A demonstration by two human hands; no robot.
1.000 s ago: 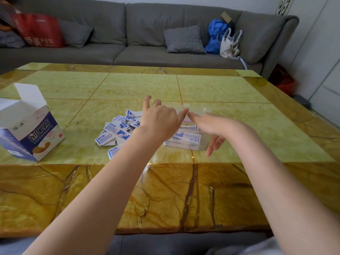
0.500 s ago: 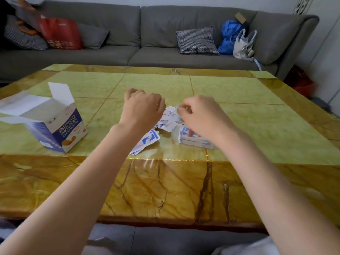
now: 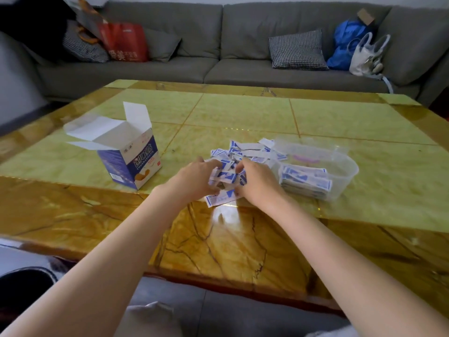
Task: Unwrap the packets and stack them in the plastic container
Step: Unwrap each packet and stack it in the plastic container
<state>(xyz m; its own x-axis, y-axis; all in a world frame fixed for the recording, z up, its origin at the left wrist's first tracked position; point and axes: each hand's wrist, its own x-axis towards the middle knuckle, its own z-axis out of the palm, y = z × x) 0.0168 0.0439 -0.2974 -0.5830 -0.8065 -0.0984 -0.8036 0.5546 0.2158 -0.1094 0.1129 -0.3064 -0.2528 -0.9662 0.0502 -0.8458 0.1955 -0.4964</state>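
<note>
Head view: I am gathering light, slippery packets (image 3: 227, 177) between both hands (image 3: 198, 177) (image 3: 257, 182), fingers curling around the bunch's edges.

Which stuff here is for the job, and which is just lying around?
For the job:
left hand
right hand
loose packets
stacked packets
clear plastic container
opened cardboard box

Just lying around:
checked cushion
red bag
blue bag
white handbag
</note>
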